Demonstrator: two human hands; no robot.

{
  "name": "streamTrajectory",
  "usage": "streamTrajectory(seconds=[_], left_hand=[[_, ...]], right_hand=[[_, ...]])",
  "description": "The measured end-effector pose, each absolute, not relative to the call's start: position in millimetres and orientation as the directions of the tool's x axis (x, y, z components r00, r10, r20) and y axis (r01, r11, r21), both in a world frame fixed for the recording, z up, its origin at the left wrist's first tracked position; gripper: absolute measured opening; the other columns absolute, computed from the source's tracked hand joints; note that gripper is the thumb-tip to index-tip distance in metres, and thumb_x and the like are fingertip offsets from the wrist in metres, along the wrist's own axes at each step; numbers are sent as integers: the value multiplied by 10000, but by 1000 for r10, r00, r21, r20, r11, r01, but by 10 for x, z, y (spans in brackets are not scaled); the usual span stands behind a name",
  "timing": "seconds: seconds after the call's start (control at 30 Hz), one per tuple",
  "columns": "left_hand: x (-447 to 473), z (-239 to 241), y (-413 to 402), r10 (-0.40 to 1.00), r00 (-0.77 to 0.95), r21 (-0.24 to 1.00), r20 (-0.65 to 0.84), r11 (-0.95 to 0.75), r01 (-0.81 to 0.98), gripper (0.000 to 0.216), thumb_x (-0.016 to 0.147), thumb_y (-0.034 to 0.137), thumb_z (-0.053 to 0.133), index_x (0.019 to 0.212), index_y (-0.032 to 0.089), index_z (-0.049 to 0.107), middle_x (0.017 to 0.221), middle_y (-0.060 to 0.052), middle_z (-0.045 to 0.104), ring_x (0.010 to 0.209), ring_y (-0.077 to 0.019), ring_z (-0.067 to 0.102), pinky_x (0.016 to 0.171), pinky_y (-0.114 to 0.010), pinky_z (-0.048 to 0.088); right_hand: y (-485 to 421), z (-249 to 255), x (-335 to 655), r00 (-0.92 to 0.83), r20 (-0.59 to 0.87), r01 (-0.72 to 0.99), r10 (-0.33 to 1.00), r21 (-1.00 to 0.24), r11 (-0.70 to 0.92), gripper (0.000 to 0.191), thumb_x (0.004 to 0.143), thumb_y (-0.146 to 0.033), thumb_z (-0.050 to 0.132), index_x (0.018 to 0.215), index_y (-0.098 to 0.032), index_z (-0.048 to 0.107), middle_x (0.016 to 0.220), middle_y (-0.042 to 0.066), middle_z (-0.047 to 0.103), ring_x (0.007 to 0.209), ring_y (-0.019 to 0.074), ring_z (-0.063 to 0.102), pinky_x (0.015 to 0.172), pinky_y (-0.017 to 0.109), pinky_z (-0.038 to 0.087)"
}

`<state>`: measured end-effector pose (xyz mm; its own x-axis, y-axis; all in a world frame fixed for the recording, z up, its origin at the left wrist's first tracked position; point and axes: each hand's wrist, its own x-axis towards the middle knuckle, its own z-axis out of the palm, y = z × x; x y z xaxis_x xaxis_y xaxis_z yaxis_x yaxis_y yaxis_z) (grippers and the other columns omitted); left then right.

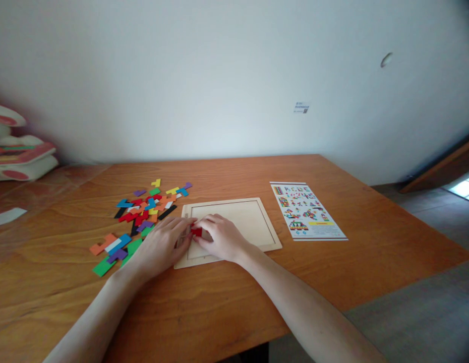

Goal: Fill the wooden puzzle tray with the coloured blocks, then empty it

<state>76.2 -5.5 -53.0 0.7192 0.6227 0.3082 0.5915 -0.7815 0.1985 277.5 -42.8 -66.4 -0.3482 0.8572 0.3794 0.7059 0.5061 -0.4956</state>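
Note:
A red puzzle piece (pixel 196 232) lies at the left side of a pale wooden puzzle board (pixel 253 222) with a raised frame. Both hands meet over it. My left hand (pixel 168 242) reaches across the board's left edge, its fingers closed on the piece's left side. From the right, my right hand (pixel 221 237) pinches the same piece between thumb and fingers. Part of the piece is hidden by the fingertips. Just left of my left hand, a loose pile of coloured puzzle pieces (pixel 141 218) in several shapes is spread over the table.
An instruction sheet (pixel 308 212) with coloured pictures lies right of the board on the wooden table (pixel 219 312). A white and pink object (pixel 22 151) stands at the far left, near a white paper strip (pixel 9 217). The wall (pixel 204 80) rises behind the table.

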Motion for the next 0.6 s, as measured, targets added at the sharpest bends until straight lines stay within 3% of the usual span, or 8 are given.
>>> streamTrajectory(seconds=[0.2,0.37,0.6], left_hand=[[757,-528,-57,614,725,182,312,-788,589,355,981,308,435,1286,199,578,1173,-100,685,1080,-256,624,960,-378,496],[767,-510,-59,614,725,188,312,-788,587,356,975,319,434,1264,190,597,1175,-106,688,1077,-266,628,944,-400,508],[777,-486,-86,613,724,213,318,-790,575,358,980,299,412,1261,191,604,1149,-112,693,1073,-262,630,947,-394,510]], right_hand=[[-424,-629,2790,-315,355,709,880,-528,467,185,881,-220,662,1057,-174,698,979,61,732,883,177,651,831,302,501],[-425,-614,2788,-318,352,687,880,-554,470,271,839,-314,745,1064,-172,696,1029,78,721,938,191,647,858,313,498],[-410,-644,2737,-183,242,556,953,-774,303,225,771,-197,791,975,-161,706,947,53,737,740,137,636,741,279,516]])
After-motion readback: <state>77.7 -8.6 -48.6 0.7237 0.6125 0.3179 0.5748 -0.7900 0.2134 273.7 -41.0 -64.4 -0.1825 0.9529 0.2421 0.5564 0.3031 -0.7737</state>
